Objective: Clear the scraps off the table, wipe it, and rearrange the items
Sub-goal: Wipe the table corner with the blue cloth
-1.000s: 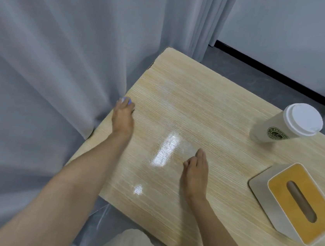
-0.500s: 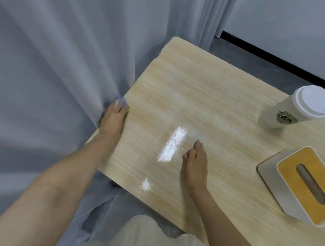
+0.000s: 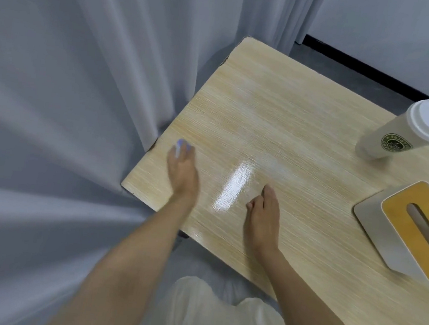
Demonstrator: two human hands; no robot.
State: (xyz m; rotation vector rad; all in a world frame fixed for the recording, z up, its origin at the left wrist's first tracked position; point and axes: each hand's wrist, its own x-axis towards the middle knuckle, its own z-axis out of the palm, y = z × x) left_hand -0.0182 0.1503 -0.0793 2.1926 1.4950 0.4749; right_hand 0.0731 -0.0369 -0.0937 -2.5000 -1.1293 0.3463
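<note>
The left hand (image 3: 181, 170) is blurred with motion, its fingers stretched forward over the near left part of the light wood-grain table (image 3: 307, 114). A small pale blue bit (image 3: 181, 146) shows at its tips. I cannot tell whether this is a pinched scrap, a cloth or something else, nor how firmly the hand holds it. Compared with half a second ago, this hand is off the table's left edge beside the grey pleated curtain (image 3: 82, 94) and further in on the top. The right hand (image 3: 263, 216) lies flat on the wood, fingers straight and together, holding nothing, in the same spot as before. On the far right, the white paper cup with a white lid and green round logo (image 3: 398, 137) stands unmoved. So does the white tissue box with an orange-yellow slotted top (image 3: 414, 233), nearer on the right. I see no loose scraps on the surface, so the inward sweep looks like wiping or gathering at that corner, and rearranging the cup and box seems still to come
</note>
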